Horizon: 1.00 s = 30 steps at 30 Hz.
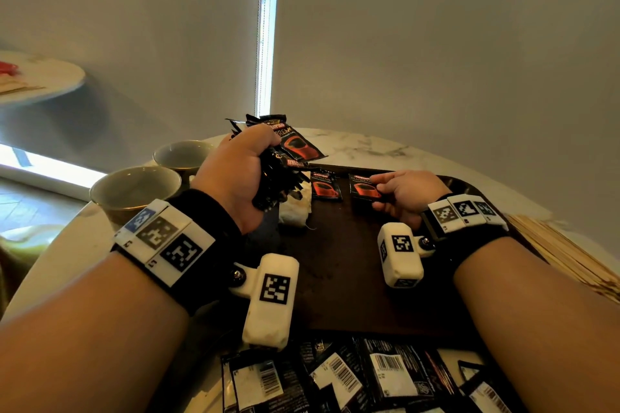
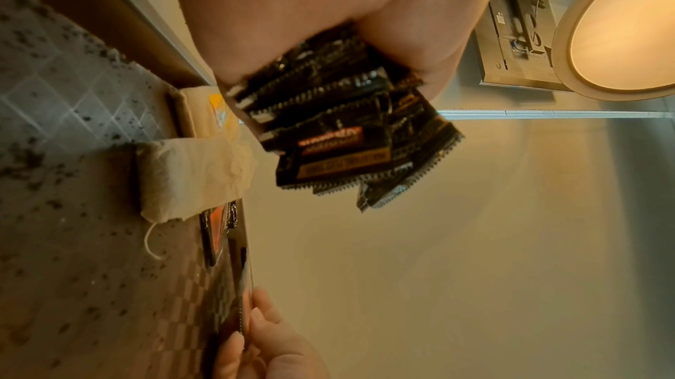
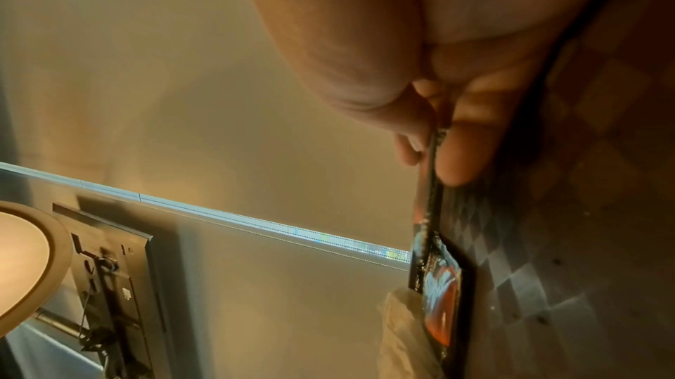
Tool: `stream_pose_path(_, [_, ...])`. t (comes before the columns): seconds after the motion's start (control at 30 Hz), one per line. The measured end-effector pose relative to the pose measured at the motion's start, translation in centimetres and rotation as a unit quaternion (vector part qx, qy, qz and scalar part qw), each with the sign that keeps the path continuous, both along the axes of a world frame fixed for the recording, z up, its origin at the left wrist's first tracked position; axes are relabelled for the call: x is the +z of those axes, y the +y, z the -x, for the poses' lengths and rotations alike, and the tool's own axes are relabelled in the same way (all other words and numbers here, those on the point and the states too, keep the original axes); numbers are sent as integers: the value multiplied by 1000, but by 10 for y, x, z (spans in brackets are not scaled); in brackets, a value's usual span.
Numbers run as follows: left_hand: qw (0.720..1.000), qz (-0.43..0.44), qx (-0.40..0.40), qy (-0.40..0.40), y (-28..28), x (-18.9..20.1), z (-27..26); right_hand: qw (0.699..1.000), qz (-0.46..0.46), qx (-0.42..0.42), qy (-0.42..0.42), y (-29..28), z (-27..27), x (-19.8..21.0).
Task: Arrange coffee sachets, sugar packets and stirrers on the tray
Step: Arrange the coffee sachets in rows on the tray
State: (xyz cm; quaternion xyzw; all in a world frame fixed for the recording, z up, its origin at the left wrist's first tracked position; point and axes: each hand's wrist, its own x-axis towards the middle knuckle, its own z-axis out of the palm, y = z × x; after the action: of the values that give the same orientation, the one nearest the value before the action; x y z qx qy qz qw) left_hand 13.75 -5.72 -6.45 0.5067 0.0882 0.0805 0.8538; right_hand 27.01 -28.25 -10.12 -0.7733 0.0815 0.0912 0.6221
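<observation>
My left hand grips a thick bunch of black coffee sachets, raised above the far left corner of the dark brown tray. The left wrist view shows the same bunch fanned out below the palm. My right hand pinches one black and red coffee sachet by its edge, low over the tray's far side; in the right wrist view this sachet sits edge-on between thumb and fingers. Another sachet lies flat on the tray just left of it. White packets lie beside it under my left hand.
Two empty cups stand on the marble table left of the tray. Wooden stirrers lie in a pile at the right. Several more sachets lie face down on the near edge. A second round table stands far left.
</observation>
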Motion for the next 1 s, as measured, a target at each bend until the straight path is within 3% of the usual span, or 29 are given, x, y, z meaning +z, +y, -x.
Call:
stream_pose_path(0.43, [1000,-13,2,5,-1,-1,1,999,-43,-19,-21,7,17,10])
stream_pose_path(0.7, [1000,-8,5,6,-1,-1,1,990,126,36,-50,4,22,16])
stream_pose_path(1.0, [1000,-14,9,8,-2,2,3,996,90,13,1,9,22,17])
